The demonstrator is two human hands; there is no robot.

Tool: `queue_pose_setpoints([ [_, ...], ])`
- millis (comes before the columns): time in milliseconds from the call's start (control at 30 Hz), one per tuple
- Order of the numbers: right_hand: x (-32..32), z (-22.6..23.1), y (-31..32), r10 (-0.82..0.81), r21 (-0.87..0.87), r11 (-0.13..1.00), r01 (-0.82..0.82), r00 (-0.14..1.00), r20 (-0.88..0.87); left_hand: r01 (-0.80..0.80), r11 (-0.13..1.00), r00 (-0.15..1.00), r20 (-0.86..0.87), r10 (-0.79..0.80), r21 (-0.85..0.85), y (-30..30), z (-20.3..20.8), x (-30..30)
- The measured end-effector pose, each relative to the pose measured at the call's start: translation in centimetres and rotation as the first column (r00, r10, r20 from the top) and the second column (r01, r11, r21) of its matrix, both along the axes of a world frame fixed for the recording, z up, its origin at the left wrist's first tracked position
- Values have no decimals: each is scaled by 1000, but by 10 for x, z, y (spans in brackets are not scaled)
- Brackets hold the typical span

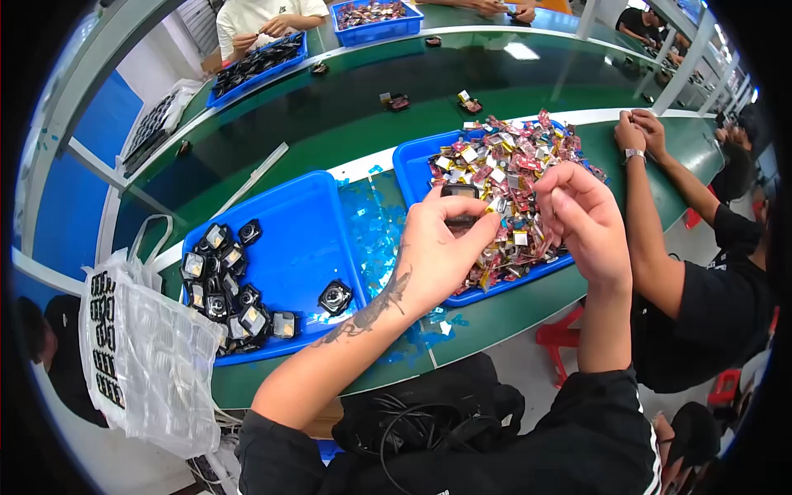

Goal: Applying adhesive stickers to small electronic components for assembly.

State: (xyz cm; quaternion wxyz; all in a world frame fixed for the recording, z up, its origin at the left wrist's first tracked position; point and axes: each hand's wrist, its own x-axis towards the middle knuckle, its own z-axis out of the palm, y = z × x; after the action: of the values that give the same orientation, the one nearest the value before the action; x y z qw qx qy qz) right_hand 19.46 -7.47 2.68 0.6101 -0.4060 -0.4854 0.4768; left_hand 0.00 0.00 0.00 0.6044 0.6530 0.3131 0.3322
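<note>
My left hand (450, 239) is closed around a small black square housing (459, 191), its thumb and fingers pinching near the lower edge. To its right, my right hand (584, 221) is raised with curled fingers and thumb drawn in; whatever it may hold is too small to make out. Both hands are above a blue tray (410, 169) heaped with small circuit parts (516, 169) in pink, yellow and silver. At the left, another blue tray (289, 216) holds several black camera-like units (216, 305), clustered along its left side. One such unit (335, 297) lies apart near its right side.
Blue film scraps (371, 235) litter the green bench between the trays. Clear plastic packaging (153, 355) hangs at the left. Beyond runs a dark green conveyor (330, 124) carrying scattered units. A co-worker's hands (639, 132) are at the right; another person (268, 25) works across the belt.
</note>
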Motion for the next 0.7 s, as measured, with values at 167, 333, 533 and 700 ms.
queue_pose_setpoints([
  [167,-7,12,-7,-25,66,998,14,987,160,-73,964,975,-185,123,257,-1,15,3],
  [333,-14,5,-4,-34,23,999,34,999,-22,-123,931,980,-109,169,344,-9,21,-6],
  [533,-52,-4,-1,-15,35,999,14,999,32,-23,963,998,-48,37,269,-28,25,-34],
  [700,-86,-6,5,24,55,998,-27,998,51,-112,968,990,-58,128,225,-25,17,-58],
])
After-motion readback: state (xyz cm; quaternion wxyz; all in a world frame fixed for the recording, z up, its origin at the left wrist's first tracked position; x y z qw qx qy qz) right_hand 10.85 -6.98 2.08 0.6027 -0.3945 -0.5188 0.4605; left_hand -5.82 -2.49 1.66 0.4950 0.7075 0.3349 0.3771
